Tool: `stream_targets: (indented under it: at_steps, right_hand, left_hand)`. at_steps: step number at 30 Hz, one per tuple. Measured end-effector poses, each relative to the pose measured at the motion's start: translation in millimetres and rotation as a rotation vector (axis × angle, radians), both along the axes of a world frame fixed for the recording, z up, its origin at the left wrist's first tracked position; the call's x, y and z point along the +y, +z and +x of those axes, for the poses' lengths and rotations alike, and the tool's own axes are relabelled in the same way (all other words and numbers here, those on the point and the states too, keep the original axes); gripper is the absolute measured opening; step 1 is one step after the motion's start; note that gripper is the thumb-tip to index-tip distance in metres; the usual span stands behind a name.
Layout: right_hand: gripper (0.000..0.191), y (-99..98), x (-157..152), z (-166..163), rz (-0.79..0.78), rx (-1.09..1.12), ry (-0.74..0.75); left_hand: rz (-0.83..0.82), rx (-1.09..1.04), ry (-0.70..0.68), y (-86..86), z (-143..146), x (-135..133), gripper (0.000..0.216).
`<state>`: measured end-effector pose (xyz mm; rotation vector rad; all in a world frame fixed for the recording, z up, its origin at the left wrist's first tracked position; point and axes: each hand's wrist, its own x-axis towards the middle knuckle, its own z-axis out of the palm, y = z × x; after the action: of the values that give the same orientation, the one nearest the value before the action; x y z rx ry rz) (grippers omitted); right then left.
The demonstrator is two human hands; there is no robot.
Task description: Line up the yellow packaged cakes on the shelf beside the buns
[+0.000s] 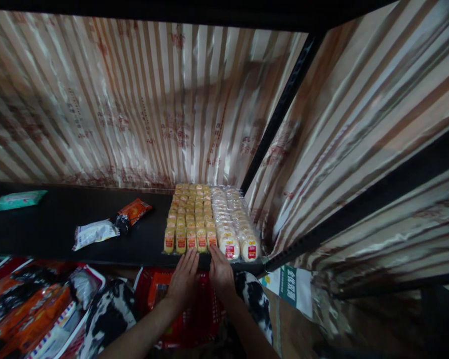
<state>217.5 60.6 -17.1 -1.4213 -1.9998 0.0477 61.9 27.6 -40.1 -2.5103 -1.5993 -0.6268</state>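
Rows of small yellow packaged cakes (187, 217) with red labels stand on a black shelf (142, 254). Beside them on the right are two rows of round white packaged cakes (230, 244) in clear wrap. My left hand (184, 276) lies with fingers stretched out against the front of the yellow packs, at the shelf's edge. The fingertips of my right hand (221, 271) meet the lower front of the rightmost yellow pack, close to the white ones. Neither hand grips anything that I can see.
Further left on the shelf lie a white packet (95, 233), an orange packet (134, 212) and a green packet (18, 200). Below stand a red basket (205, 324) and a container of orange packets (41, 314). A black post (280, 119) rises behind the cakes; striped sheeting (153, 99) hangs at the back.
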Motion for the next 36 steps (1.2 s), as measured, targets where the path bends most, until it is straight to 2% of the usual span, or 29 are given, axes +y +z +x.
stream_targets:
  at_steps: [5,11,17,19,22,24,26,31,36]
  right_hand:
    - [0.050,-6.5,-7.2,5.7,-0.002,0.035,0.026]
    - [0.045,-18.0,-11.4,7.0,0.021,-0.047,0.028]
    - [0.047,-14.1,-11.2,4.0,0.053,-0.008,0.018]
    - [0.049,-11.8,-9.4,3.3,0.059,0.002,0.031]
    - [0.050,-12.5,-4.6,2.2,0.052,-0.008,0.042]
    - [0.051,-16.1,-1.1,1.4,0.055,-0.010,0.041]
    - [0.052,-20.5,1.4,0.6,0.065,0.000,0.041]
    - [0.052,-23.9,1.4,-0.2,0.089,-0.002,0.061]
    - [0.053,-13.2,-4.1,-2.8,0.108,0.006,0.071]
  left_hand:
    - [0.056,-0.008,0.002,0.0,0.3,-3.4,0.056]
    - [0.075,-0.004,-0.009,0.4,0.4,-4.7,0.051]
    - [0.132,-0.048,0.003,10.7,-3.5,-6.6,0.056]
    - [0.148,-0.095,0.054,15.4,-6.7,-8.7,0.060]
    - [0.140,-0.216,0.228,19.2,-12.5,-8.9,0.067]
    - [0.120,-0.293,0.334,17.7,-16.0,-6.5,0.069]
    - [0.095,-0.339,0.373,13.3,-18.2,-2.9,0.070]
    - [0.071,-0.337,0.309,2.8,-18.2,3.2,0.069]
    - [0.060,-0.375,0.296,8.1,-19.9,0.5,0.066]
